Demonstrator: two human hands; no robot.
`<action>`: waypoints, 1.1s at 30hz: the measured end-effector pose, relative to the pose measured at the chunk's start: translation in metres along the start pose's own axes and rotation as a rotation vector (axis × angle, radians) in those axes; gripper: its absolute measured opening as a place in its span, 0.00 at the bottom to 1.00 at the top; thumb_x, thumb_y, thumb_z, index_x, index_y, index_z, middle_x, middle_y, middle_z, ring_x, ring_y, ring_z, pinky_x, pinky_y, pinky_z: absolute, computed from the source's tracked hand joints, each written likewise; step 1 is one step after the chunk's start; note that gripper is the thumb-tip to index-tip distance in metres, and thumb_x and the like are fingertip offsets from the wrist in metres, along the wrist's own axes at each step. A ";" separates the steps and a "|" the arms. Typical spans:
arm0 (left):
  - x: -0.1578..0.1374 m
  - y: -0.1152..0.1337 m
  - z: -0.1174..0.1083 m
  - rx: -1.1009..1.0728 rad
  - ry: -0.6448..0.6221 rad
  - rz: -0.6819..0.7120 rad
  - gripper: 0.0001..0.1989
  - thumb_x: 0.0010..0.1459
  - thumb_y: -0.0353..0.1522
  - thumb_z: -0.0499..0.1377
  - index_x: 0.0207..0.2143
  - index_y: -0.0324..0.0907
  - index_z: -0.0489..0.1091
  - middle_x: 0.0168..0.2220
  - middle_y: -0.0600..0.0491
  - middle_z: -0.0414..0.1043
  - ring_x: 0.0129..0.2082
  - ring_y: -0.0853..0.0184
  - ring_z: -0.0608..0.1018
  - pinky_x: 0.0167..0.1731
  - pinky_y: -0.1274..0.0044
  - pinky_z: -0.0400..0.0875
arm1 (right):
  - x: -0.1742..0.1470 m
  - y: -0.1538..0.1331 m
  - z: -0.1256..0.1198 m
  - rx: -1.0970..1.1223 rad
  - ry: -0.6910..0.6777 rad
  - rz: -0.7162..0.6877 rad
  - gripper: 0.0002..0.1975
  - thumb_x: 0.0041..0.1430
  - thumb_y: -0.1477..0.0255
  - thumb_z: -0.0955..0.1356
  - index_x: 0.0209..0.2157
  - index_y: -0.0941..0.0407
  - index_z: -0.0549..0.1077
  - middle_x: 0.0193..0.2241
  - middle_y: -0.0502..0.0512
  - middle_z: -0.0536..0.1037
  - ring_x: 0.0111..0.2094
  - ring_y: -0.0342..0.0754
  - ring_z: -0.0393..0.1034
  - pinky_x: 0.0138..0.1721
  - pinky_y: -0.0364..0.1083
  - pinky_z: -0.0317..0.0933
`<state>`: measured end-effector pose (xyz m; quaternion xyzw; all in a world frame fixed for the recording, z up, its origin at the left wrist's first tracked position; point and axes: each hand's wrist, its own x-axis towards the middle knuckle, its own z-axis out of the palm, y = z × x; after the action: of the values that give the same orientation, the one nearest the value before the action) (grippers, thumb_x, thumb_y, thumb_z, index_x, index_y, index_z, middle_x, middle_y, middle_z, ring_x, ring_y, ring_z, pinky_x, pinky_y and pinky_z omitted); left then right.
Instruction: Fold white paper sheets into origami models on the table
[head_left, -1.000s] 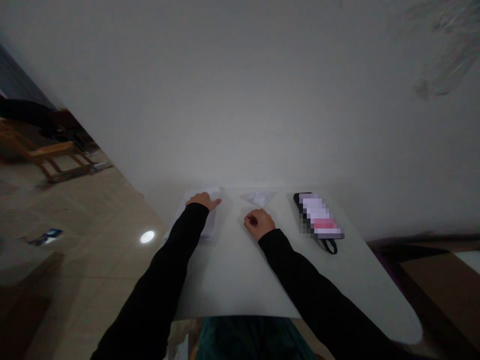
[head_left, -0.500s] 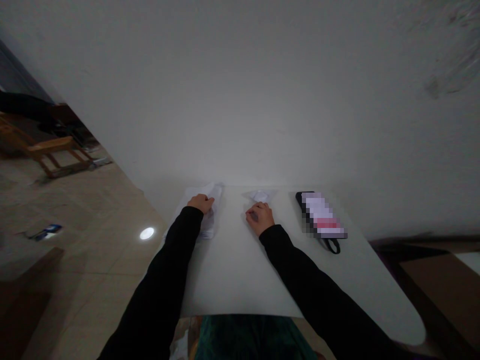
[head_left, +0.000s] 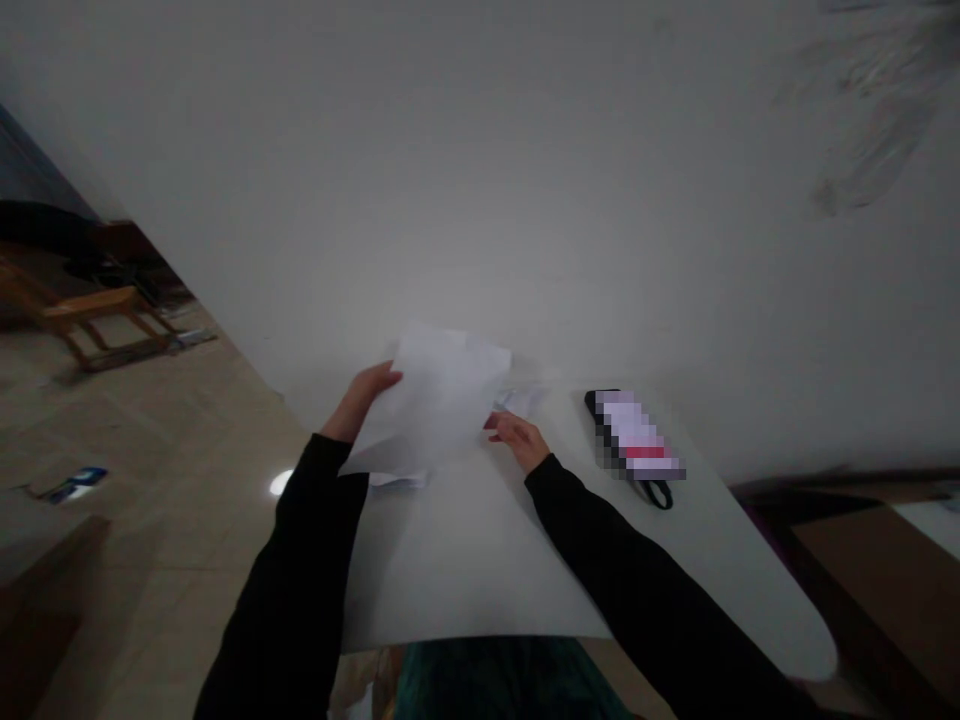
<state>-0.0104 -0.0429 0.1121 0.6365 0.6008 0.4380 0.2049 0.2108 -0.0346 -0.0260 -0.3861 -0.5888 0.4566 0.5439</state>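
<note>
My left hand (head_left: 369, 393) grips the left edge of a white sheet of paper (head_left: 442, 395), lifted and tilted above the table. Below it, the edge of a paper stack (head_left: 401, 482) shows; the sheet covers most of it. My right hand (head_left: 519, 438) is just off the sheet's right edge, fingers apart, thumb and forefinger towards the paper. Behind that hand, against the wall, a small folded white paper piece (head_left: 523, 401) lies on the table, partly hidden by the sheet.
The white table (head_left: 465, 570) meets a pale wall (head_left: 480, 180). To the right lies a phone (head_left: 637, 435) with a black strap (head_left: 660, 495). A cardboard box (head_left: 877, 570) stands low at right. On the floor at left are a wooden chair (head_left: 94, 305) and a blue packet (head_left: 81, 484).
My left hand has raised a sheet from the stack and swung it right, over the table. The fingers of my right hand have spread, with that hand staying near the same spot.
</note>
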 end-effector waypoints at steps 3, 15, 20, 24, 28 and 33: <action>-0.005 -0.008 0.029 -0.188 -0.232 -0.009 0.16 0.47 0.43 0.52 0.29 0.40 0.69 0.24 0.53 0.70 0.24 0.67 0.73 0.23 0.77 0.68 | -0.002 -0.002 0.000 0.139 -0.011 0.105 0.26 0.37 0.50 0.70 0.29 0.59 0.76 0.27 0.56 0.79 0.27 0.47 0.72 0.30 0.47 0.67; -0.010 -0.039 0.066 -0.417 -0.431 -0.175 0.25 0.39 0.42 0.67 0.39 0.39 0.68 0.28 0.50 0.76 0.24 0.64 0.78 0.24 0.75 0.72 | 0.001 0.000 -0.022 0.053 0.149 0.122 0.18 0.39 0.59 0.73 0.24 0.61 0.76 0.23 0.56 0.79 0.23 0.48 0.70 0.24 0.46 0.63; -0.011 -0.040 0.075 -0.495 -0.389 -0.179 0.21 0.38 0.40 0.68 0.25 0.40 0.60 0.19 0.57 0.73 0.15 0.71 0.72 0.13 0.82 0.63 | -0.001 -0.008 -0.034 0.032 0.196 0.086 0.19 0.42 0.60 0.71 0.32 0.62 0.76 0.22 0.54 0.77 0.21 0.46 0.68 0.23 0.45 0.62; -0.012 -0.044 0.081 -0.620 -0.271 -0.212 0.21 0.39 0.39 0.68 0.27 0.40 0.60 0.20 0.57 0.73 0.14 0.72 0.72 0.13 0.82 0.64 | -0.007 -0.021 -0.047 0.059 0.165 -0.031 0.31 0.56 0.62 0.62 0.60 0.53 0.54 0.29 0.51 0.77 0.17 0.39 0.63 0.18 0.41 0.60; -0.014 -0.048 0.091 -0.658 -0.250 -0.235 0.25 0.40 0.41 0.67 0.39 0.38 0.64 0.23 0.54 0.74 0.17 0.69 0.74 0.17 0.79 0.69 | -0.015 -0.026 -0.055 -0.132 -0.006 -0.205 0.23 0.54 0.69 0.64 0.53 0.51 0.66 0.48 0.56 0.72 0.32 0.42 0.71 0.28 0.40 0.65; -0.018 -0.041 0.098 -0.538 -0.315 -0.109 0.32 0.40 0.40 0.67 0.47 0.37 0.64 0.42 0.44 0.74 0.38 0.59 0.78 0.37 0.68 0.74 | -0.016 -0.023 -0.058 -0.181 -0.158 -0.334 0.19 0.49 0.70 0.69 0.46 0.55 0.74 0.47 0.58 0.73 0.48 0.52 0.68 0.45 0.47 0.65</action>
<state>0.0465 -0.0260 0.0218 0.5866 0.4575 0.4655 0.4795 0.2712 -0.0490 -0.0092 -0.2932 -0.7241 0.3344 0.5272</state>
